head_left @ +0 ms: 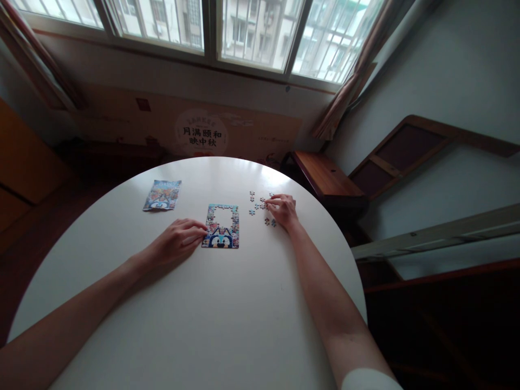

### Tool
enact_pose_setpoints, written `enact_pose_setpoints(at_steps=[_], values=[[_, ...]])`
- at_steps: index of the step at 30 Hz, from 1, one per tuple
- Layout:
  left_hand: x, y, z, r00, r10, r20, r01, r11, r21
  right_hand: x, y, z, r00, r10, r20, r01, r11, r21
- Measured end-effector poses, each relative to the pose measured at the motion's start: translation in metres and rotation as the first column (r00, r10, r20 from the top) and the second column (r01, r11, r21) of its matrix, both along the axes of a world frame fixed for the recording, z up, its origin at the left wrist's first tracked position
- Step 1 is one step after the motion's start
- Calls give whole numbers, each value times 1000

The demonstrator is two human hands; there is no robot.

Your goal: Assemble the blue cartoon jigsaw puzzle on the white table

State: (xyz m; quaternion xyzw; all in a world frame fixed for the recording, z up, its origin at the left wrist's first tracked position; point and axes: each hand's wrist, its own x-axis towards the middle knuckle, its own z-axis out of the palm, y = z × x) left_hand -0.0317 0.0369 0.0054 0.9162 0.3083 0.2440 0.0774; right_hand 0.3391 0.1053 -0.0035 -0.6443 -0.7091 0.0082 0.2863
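A small colourful jigsaw puzzle (221,227) lies on the round white table (211,319), its border joined and a gap left in its upper middle. My left hand (179,242) rests beside the puzzle's left edge, fingers curled, fingertips touching that edge. My right hand (282,209) lies among several loose puzzle pieces (257,203) to the right of the puzzle, fingers pinched together over one of them.
A printed puzzle packet (162,195) lies at the table's far left. Beyond the table stand a dark wooden stool (325,176), a cardboard panel with printed characters (202,132) under the window, and a wooden frame (406,149) leaning on the right wall.
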Motion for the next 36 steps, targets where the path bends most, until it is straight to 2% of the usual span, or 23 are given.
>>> enact_pose_setpoints(at_steps=[13, 20, 27, 32, 36], values=[[0, 0, 0, 1000, -1, 4, 1, 1000, -14, -5, -5, 6, 995, 8, 97, -11, 999, 33], [0, 0, 1, 1000, 1, 8, -1, 1000, -12, -5, -3, 5, 989, 41, 141, -62, 987, 147], [0, 0, 0, 1000, 4, 17, -4, 1000, -23, -1, 2, 3, 993, 43, 108, -68, 969, 237], [1, 0, 1, 1000, 8, 16, -8, 1000, -22, -4, 3, 6, 999, 37, 33, -46, 931, 362], [1, 0, 1, 1000, 9, 8, -9, 1000, -15, -23, 5, 16, 983, 145, -115, -87, 910, 406]])
